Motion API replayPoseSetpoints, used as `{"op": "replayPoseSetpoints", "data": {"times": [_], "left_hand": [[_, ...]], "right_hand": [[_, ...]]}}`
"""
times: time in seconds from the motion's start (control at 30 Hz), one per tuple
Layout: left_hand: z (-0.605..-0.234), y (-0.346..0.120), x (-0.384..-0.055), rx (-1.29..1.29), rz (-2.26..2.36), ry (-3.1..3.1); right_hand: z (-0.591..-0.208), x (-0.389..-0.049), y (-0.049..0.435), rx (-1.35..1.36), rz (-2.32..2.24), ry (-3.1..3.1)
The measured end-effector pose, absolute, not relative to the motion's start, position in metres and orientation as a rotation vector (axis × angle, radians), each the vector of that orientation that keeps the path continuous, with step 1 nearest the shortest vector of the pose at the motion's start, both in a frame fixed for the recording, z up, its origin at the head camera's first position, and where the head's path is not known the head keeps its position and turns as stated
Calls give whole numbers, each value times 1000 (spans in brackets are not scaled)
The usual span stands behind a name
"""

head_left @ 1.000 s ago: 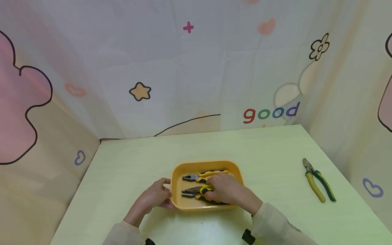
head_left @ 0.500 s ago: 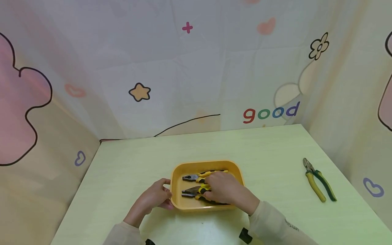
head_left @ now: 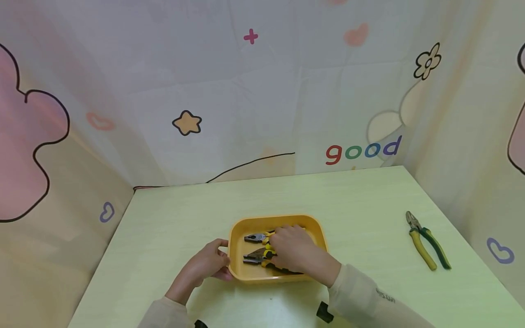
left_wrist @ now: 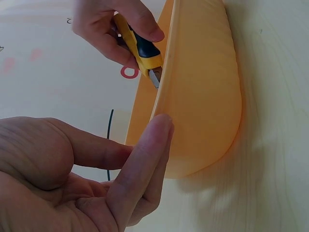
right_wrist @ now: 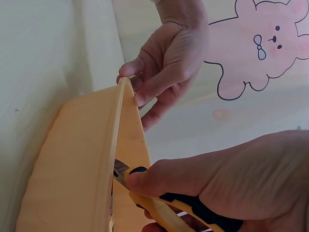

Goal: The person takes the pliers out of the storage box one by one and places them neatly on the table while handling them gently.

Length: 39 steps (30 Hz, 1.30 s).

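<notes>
A yellow-orange plastic tray point(head_left: 243, 272) stands mid-table with several yellow-and-black pliers inside. My left hand point(head_left: 210, 261) pinches its left end at the rim, thumb and fingers on either side of the wall. Inside the tray, my right hand point(head_left: 294, 249) grips the yellow-and-black handles of one pair of pliers point(right_wrist: 166, 212), whose dark tapering jaws point left. Combination pliers point(head_left: 255, 238) lie at the back of the tray, their handles mostly under my right hand. Another pair of pliers point(head_left: 251, 261) lies in front, its handles partly covered.
Diagonal pliers point(head_left: 422, 242) with one yellow-green and one dark green handle lie on the pale green table point(head_left: 361, 200), near its right edge. A printed curtain point(head_left: 262, 100) rises behind the table and along both sides.
My right hand has shifted a little left and away from me over the pliers, covering more of the handles. The left hand and the tray stay where they were.
</notes>
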<state>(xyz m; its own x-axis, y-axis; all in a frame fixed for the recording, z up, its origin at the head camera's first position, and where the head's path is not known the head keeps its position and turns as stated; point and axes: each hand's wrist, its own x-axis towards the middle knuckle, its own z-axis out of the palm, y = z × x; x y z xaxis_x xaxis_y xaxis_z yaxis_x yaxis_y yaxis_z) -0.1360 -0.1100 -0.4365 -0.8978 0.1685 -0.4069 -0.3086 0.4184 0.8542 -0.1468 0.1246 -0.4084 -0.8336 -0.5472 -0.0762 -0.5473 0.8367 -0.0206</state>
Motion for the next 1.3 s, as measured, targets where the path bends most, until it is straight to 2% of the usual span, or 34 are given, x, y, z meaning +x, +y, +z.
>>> {"op": "replayPoseSetpoints", "data": {"times": [0.63,1.3], "left_hand": [[-437,-109,-135,-96,1496,2241],[-438,-109,-136,-99,1497,2244]], "right_hand": [[-407,-146,127,-979,92,3025],[-393,-146,136,-924,-63,3029]]}}
